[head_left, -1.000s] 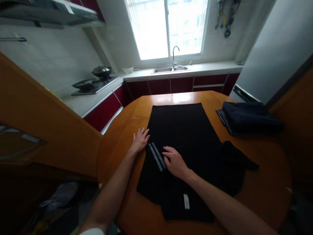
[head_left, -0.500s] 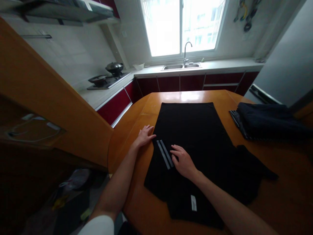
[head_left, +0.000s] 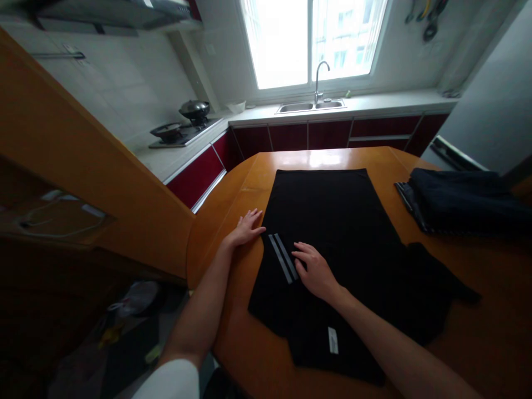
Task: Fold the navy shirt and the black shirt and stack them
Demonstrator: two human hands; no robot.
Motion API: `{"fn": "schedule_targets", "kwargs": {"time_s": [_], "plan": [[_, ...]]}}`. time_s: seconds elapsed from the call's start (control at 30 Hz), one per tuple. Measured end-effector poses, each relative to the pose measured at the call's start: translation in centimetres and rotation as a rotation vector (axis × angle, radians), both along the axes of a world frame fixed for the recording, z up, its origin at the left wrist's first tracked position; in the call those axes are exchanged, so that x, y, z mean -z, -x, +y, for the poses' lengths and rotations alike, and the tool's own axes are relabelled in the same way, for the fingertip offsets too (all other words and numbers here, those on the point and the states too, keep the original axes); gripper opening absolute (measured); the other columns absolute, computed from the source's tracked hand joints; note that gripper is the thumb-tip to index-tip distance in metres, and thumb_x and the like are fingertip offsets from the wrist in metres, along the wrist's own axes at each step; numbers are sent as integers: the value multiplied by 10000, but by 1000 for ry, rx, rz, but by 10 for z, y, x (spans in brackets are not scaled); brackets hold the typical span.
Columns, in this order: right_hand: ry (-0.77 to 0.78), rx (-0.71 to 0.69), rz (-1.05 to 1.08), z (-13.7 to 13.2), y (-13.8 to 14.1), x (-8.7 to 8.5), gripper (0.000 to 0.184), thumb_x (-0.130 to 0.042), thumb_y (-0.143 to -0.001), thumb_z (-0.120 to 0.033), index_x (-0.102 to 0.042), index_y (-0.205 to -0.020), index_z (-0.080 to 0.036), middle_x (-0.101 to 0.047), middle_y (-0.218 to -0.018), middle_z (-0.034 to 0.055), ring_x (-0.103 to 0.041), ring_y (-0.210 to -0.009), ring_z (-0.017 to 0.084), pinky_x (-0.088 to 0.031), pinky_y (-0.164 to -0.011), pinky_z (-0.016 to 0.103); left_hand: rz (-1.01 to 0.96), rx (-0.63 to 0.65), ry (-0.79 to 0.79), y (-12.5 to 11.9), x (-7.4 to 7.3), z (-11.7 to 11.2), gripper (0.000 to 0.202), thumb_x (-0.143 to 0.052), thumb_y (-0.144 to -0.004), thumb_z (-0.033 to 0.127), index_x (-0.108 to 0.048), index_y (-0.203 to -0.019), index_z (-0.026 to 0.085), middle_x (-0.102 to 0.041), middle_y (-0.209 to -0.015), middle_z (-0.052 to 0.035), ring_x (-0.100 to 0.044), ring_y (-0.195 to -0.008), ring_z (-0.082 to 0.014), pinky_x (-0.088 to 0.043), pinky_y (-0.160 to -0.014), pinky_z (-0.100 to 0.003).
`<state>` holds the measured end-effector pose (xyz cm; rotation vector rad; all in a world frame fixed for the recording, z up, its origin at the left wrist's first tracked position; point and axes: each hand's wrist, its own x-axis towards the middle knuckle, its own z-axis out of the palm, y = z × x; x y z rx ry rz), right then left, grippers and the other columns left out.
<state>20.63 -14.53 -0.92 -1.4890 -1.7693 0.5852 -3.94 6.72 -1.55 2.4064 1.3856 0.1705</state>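
Left hand (head_left: 246, 229), head view: palm down on the wooden tabletop (head_left: 224, 205), fingers spread, nothing pinched; thumb tip met the side edge of a black shirt (head_left: 328, 210). Right hand (head_left: 316, 271) lay over the shirt, fingers loosely bent and a little apart, fingertips just beside two grey stripes (head_left: 286, 256); no fold of cloth seen between fingers and thumb, though the underside of the palm was hidden.

Shirt lay flat across the middle of the tabletop, straight hem toward the window (head_left: 278, 44), collar end toward the person. White label (head_left: 333, 340) showed near the collar end, left of the right forearm. Stripes ran slantwise between the two hands. On the right, a sleeve stuck out to a point, its surface too dark to read well.

Folded dark clothes (head_left: 469, 202) sat on the tabletop at far right, apart from the shirt. Beyond: tap (head_left: 317, 83) under the window; pot (head_left: 194, 108) and pan (head_left: 166, 130) on the stove, left. White sleeve (head_left: 174, 382) on the left arm.
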Motion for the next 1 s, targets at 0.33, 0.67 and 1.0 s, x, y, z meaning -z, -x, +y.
{"fn": "schedule_targets", "kwargs": {"time_s": [0.33, 0.67, 1.0], "plan": [[-17, 3, 2, -1, 0, 0, 366, -503, -910, -143, -749, -1181, -144, -628, -1394, 127, -510, -1366, 243, -391, -1178, 445, 34, 67, 26, 3, -8, -3, 927, -554, -858, 682, -222, -1606, 246, -133, -1681, -104, -50, -1552, -344, -55, -1224, -606], [-12, -3, 22, 0, 0, 1, 361, -519, -897, -126, -754, -1171, -143, -628, -1391, 135, -511, -1366, 254, -392, -1176, 456, 59, 4, 31, -1, -4, -2, 649, -227, -1011, 571, -253, -1597, 293, -168, -1677, -39, -74, -1557, -279, -76, -1234, -567], [-10, 1, 42, -2, 0, -1, 349, -530, -900, -123, -760, -1159, -159, -629, -1390, 133, -518, -1357, 267, -390, -1174, 480, 31, 66, 61, 2, -11, -6, 822, -473, -918, 584, -166, -1614, 273, -129, -1685, -63, -42, -1559, -284, -38, -1237, -572]]}}
